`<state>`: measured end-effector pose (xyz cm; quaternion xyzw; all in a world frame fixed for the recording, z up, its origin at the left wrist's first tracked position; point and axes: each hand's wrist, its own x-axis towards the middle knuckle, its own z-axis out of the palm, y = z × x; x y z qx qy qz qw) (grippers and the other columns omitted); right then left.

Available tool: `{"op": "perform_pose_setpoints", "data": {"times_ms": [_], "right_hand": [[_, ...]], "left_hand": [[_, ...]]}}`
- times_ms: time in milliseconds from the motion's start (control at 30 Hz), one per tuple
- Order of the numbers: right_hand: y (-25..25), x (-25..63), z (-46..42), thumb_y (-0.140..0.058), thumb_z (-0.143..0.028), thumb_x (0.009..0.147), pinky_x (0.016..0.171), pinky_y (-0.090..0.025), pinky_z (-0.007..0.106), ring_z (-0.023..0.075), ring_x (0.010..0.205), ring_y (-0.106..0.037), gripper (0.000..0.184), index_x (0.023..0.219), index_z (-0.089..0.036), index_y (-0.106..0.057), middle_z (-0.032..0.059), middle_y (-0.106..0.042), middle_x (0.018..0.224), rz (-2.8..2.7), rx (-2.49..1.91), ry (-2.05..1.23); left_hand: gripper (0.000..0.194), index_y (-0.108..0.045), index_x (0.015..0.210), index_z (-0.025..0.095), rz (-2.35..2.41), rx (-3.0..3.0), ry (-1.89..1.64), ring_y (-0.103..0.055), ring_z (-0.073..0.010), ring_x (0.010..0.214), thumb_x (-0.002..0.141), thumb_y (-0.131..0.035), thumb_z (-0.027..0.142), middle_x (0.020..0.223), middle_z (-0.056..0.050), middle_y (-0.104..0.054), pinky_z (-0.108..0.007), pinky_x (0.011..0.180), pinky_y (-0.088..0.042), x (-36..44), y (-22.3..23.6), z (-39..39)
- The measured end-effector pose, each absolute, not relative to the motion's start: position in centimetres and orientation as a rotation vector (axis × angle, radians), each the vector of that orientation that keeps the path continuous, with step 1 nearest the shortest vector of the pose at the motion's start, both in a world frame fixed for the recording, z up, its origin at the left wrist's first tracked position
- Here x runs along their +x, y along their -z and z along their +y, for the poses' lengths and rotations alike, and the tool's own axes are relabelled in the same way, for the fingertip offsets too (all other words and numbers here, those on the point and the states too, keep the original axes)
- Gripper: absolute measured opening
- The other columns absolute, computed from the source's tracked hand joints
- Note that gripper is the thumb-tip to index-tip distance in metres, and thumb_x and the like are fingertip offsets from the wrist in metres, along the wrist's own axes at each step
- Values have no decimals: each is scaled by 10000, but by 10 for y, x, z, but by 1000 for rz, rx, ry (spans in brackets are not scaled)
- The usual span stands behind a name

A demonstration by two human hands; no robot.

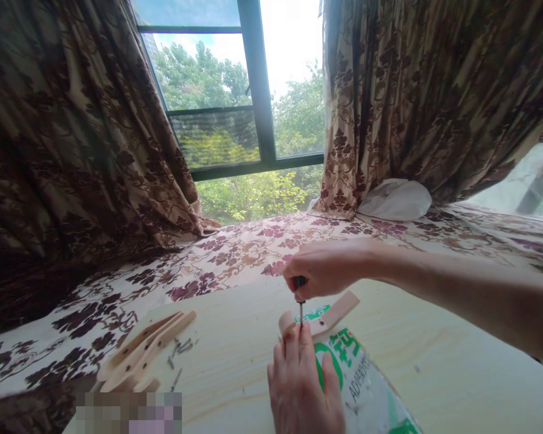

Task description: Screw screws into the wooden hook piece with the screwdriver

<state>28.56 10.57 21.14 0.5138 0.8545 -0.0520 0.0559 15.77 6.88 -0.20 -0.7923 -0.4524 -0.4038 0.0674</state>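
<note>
My right hand (321,268) is closed around the dark handle of a screwdriver (301,313), which stands upright with its shaft pointing down. Below it lies a curved, pale wooden piece (341,310) with a dark hole or screw head in it. The tip meets the wood near my left fingertips, and the exact contact is hidden. My left hand (305,380) lies flat, fingers stretched forward against the wooden piece, thumb apart. Under both is a white packet or board with green printing (373,386).
Several shaped wooden parts with dark holes (147,352) lie at the left of the pale wooden board (226,343), beside loose screws (183,346). Flowered cloth (248,250) spreads behind it, below a window (257,120) between curtains. A white plastic bag (396,200) sits at the back right.
</note>
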Motion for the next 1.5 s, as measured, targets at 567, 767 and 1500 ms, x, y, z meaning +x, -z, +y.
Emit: {"op": "perform_pose_setpoints", "data": {"times_ms": [567,767,1500], "right_hand": [[-206,288,108,-612,-255,772,557,-337,239,124,643,-512,223,953,-175,-715,33,-691,802,2618,1553,206],[-206,287,106,-597,-244,764,552,-331,239,125,644,-501,222,950,-180,-699,34,-684,817,2635,1545,196],[-216,278,100,-548,-167,778,560,-328,260,154,691,-518,261,998,-154,-688,84,-680,871,2551,1513,13]], "left_hand": [[400,-569,1265,158,-1372,-2357,1135,-546,-271,1044,923,-374,230,1308,-73,-574,-389,854,-441,157,-2,67],[394,-581,1259,170,-1398,-2404,1170,-553,-257,1018,926,-394,266,1290,-52,-592,-373,853,-447,156,-4,67],[401,-565,1268,141,-1418,-2382,1052,-553,-260,1036,954,-327,216,1313,-77,-570,-397,828,-455,158,-7,64]]}}
